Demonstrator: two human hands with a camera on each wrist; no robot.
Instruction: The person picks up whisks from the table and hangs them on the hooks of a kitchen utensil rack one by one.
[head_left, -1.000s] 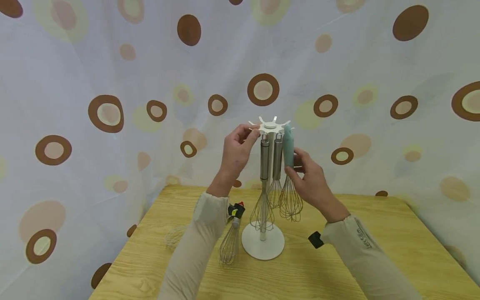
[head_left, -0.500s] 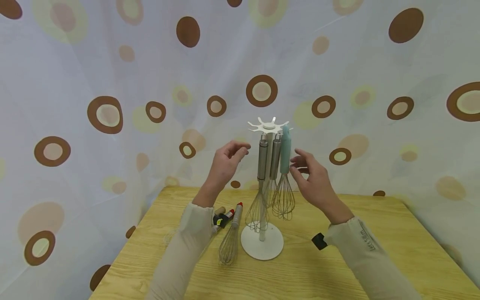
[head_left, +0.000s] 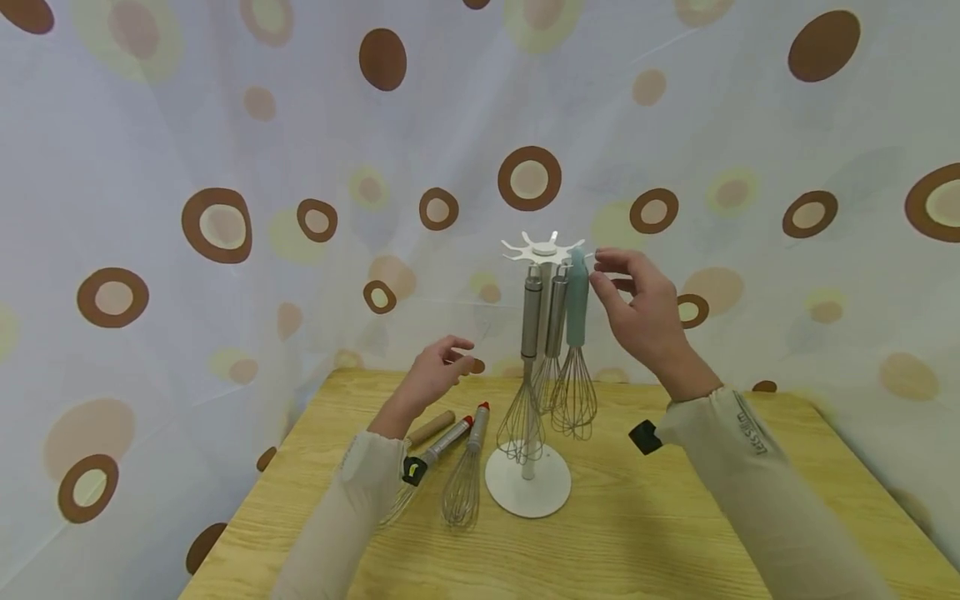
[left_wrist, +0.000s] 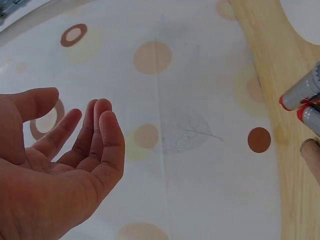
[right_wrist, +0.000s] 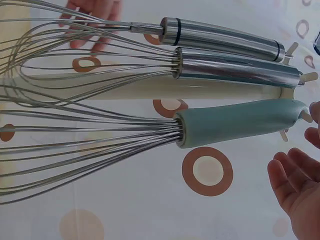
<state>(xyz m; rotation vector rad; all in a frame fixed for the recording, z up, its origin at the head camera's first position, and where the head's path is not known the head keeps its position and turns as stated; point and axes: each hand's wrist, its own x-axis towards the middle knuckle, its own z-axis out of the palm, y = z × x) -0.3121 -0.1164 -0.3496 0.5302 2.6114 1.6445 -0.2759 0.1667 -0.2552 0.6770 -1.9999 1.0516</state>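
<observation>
A white stand (head_left: 545, 250) with a ring of hooks carries three whisks. A teal-handled whisk (head_left: 577, 304) hangs at its right side, beside a steel-handled whisk (head_left: 557, 321) and another steel whisk (head_left: 531, 321) at the front. My right hand (head_left: 641, 308) is just right of the teal handle's top, fingers loosely bent and holding nothing; the right wrist view shows its fingertips near the hook end. My left hand (head_left: 435, 371) hovers low, left of the stand, empty with relaxed fingers. Below it lie two red-tipped whisks (head_left: 463, 483) and a wooden handle (head_left: 431, 427).
The stand's round white base (head_left: 528, 500) sits on a wooden table (head_left: 637, 533). A spotted curtain (head_left: 712, 125) hangs behind and to the sides. The loose whisks lie left of the base.
My left hand has left the stand's top and dropped leftward toward the lying whisks. My right hand let go of the teal whisk's lower handle and rose beside its top.
</observation>
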